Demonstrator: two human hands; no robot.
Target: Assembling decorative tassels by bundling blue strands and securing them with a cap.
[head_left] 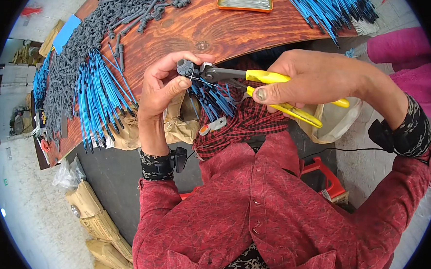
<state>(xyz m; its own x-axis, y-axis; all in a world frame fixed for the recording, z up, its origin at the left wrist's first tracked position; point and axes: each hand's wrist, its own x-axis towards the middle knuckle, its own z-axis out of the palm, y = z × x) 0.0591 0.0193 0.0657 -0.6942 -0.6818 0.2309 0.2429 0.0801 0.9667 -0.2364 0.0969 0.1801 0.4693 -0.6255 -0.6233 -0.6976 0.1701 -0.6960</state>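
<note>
Close to the near edge of the table, my left hand (161,80) pinches a dark grey ribbed plastic fitting (185,67) between thumb and fingers. A thin silvery wire or pin (192,78) crosses it. My right hand (308,76) is wrapped round the yellow handles of a pair of pliers (265,77). Their dark jaws point left and reach the fitting, beside my left fingertips; whether they grip the wire I cannot tell. Just below the jaws, a bunch of blue rods with black ends (216,103) lies over a red checked cloth (248,116) on my lap.
A heap of grey plastic fittings (119,10) covers the left of the wooden table (192,28). Blue rods (98,96) overhang its near left edge; more blue rods (329,14) lie at the far right. An orange-rimmed tray (245,9) holds thin metal pins. A red stool (327,179) stands below.
</note>
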